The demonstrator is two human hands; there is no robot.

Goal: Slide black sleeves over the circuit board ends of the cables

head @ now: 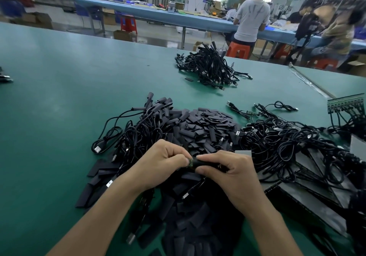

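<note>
A small circuit board (190,162) is pinched by the left hand (164,162); a black sleeve (206,164) is gripped by the right hand (227,168).

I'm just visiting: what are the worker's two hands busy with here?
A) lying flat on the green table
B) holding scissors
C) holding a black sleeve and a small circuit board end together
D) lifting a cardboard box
C: the right hand grips a black sleeve while the left hand pinches the circuit board end showing at its left side, above the heap of loose sleeves.
</note>
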